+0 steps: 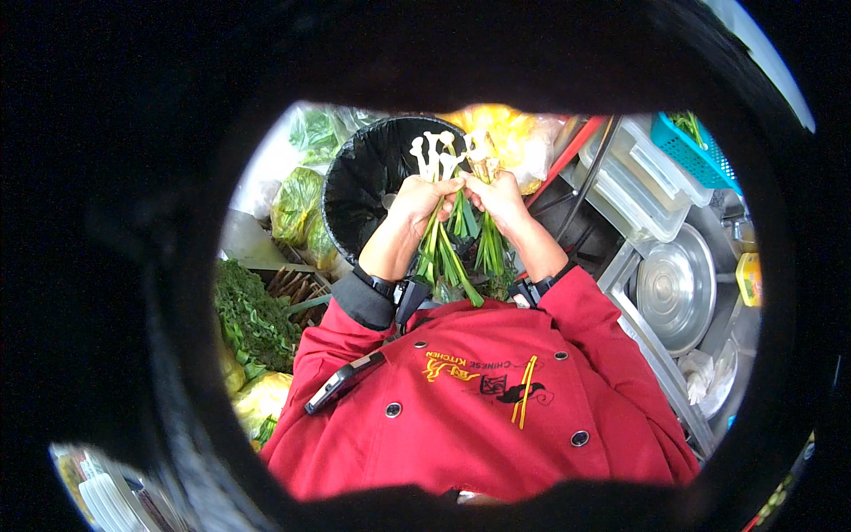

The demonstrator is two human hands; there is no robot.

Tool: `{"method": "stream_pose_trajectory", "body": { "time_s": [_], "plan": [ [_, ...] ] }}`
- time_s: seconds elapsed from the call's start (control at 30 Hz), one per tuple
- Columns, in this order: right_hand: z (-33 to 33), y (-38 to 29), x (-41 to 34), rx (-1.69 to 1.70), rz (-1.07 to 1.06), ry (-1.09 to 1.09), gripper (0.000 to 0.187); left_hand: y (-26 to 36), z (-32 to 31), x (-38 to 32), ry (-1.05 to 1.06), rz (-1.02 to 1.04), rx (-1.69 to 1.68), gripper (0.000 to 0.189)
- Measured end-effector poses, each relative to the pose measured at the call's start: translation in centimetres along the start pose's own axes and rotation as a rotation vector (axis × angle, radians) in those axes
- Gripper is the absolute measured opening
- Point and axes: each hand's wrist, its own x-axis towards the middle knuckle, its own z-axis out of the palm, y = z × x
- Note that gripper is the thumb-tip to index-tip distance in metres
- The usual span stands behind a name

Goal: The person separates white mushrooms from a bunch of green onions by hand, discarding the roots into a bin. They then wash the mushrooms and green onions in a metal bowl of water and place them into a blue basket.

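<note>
In my left hand (427,199) is a bunch of green garlic (432,156), its pale bulbs up and green leaves hanging down toward my red jacket. My right hand (497,198) grips another bunch of green garlic (490,249), with browner root ends above the fingers. The two hands meet at the thumbs, so the parts of the stems between the fingers are hidden. Behind and to the left of the hands stands a round bin lined with a black plastic bag (362,179).
Bagged greens (297,206) and a leafy green heap (249,312) lie at left. Yellow-filled plastic bags (495,130) sit beyond the bin. At right are clear plastic containers (638,193), a teal basket (695,156) and a metal basin (675,286) in a sink. A red pole (568,156) slants nearby.
</note>
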Motion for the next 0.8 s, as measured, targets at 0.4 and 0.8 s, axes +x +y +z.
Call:
{"method": "stream_pose_trajectory", "body": {
  "time_s": [0.4, 0.8],
  "plan": [
    [0.3, 0.7, 1.0, -0.071, 0.052, 0.066, 0.010, -1.7, -1.5, 2.4, -0.061, -0.184, -0.314, 0.017],
    [0.6, -2.0, -0.7, 0.067, -0.406, 0.076, 0.021, -0.5, 0.1, -0.7, 0.028, 0.239, -0.163, 0.019]
  ]
}}
